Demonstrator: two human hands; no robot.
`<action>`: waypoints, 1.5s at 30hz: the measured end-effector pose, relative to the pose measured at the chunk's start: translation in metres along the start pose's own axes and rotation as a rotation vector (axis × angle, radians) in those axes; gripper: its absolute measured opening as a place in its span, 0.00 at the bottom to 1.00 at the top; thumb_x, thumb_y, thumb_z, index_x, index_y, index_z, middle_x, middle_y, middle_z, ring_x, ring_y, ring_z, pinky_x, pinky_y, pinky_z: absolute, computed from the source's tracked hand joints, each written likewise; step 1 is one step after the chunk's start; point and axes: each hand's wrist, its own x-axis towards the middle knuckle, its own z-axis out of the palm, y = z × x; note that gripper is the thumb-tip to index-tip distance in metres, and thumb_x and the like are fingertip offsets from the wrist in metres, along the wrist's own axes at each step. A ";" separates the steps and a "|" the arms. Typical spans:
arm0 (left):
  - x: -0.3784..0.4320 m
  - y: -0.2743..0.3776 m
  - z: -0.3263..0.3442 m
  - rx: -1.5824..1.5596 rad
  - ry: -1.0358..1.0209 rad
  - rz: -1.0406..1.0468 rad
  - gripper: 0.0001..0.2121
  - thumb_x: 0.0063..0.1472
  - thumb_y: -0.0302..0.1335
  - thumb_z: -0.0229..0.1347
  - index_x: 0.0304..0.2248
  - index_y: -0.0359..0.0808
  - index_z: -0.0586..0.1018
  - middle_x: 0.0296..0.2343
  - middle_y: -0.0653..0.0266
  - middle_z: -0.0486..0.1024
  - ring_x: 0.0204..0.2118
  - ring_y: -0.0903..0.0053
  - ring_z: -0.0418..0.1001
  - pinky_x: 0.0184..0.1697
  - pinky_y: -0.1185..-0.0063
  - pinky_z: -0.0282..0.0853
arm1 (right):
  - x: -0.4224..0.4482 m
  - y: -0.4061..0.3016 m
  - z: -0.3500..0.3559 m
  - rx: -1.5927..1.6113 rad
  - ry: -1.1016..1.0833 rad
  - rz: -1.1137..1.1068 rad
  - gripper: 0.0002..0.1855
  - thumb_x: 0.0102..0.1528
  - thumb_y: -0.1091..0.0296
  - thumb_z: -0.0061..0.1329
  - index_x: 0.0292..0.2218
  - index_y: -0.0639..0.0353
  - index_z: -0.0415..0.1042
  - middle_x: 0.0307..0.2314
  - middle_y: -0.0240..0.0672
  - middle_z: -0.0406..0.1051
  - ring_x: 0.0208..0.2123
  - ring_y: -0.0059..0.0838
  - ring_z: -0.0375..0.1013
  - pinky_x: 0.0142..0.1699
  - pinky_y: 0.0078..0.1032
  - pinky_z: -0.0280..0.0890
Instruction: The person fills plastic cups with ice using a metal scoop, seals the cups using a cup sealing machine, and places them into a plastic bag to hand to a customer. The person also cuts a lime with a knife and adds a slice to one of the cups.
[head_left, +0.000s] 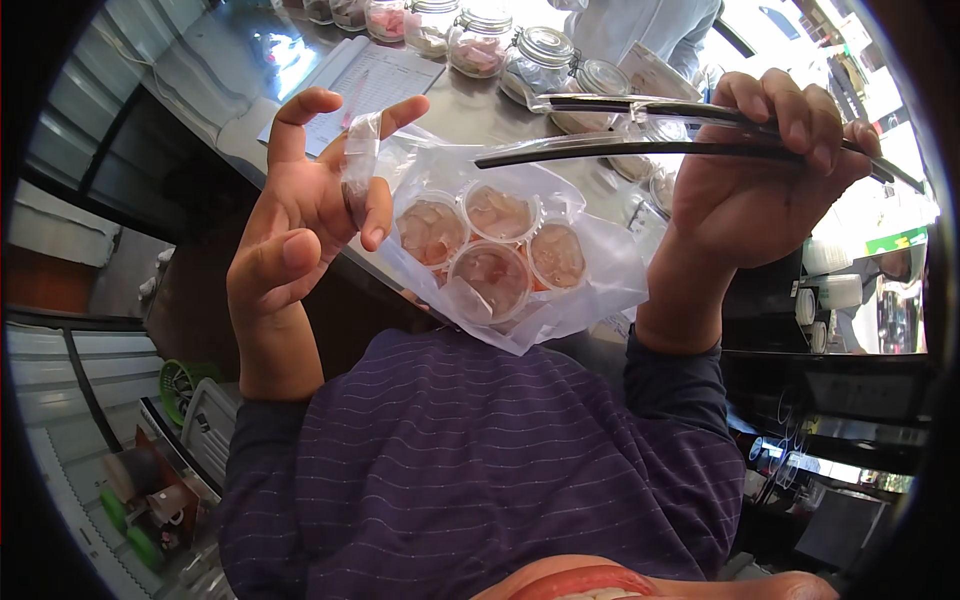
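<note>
My left hand (289, 217) has its fingers spread, with a strip of clear plastic, apparently a bag handle, looped around the middle ones. Beside it a translucent plastic bag (611, 296) gapes around several clear plastic cups (491, 281). Ice-like pieces show through the cup tops, and orange-red shows at their sides. In my right hand (772, 165), raised to the right above the bag, are black drinking straws (585, 154) in clear wrappers. Their free ends point left over the cups. Whether the bag rests fully on the counter is hidden.
Clip-top glass jars (480, 45) line the far side of the metal counter (480, 109). An open notebook (375, 79) with writing lies at the back left. Across the counter stands a person in a light garment (637, 26). Stacked white cups (832, 289) sit at the right.
</note>
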 end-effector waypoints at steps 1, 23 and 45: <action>-0.003 -0.001 -0.001 0.006 0.020 -0.002 0.47 0.52 0.53 0.58 0.62 0.48 0.41 0.59 0.26 0.35 0.29 0.84 0.66 0.35 0.85 0.62 | -0.003 0.009 0.003 0.019 0.000 0.008 0.12 0.66 0.55 0.35 0.44 0.44 0.69 0.30 0.20 0.66 0.37 0.21 0.65 0.47 0.27 0.58; 0.001 -0.008 -0.004 0.017 -0.003 0.013 0.48 0.52 0.50 0.60 0.62 0.47 0.41 0.60 0.31 0.40 0.28 0.85 0.67 0.36 0.85 0.62 | -0.086 0.094 -0.019 -1.629 -0.658 0.174 0.17 0.46 0.46 0.58 0.27 0.49 0.75 0.52 0.24 0.62 0.60 0.30 0.51 0.65 0.53 0.32; 0.025 0.007 -0.011 0.025 -0.012 -0.125 0.32 0.58 0.35 0.58 0.54 0.36 0.53 0.42 0.51 0.68 0.21 0.90 0.61 0.29 0.86 0.60 | -0.022 -0.051 -0.006 -1.368 -1.283 0.632 0.10 0.41 0.63 0.62 0.23 0.43 0.72 0.20 0.20 0.64 0.37 0.25 0.70 0.68 0.51 0.36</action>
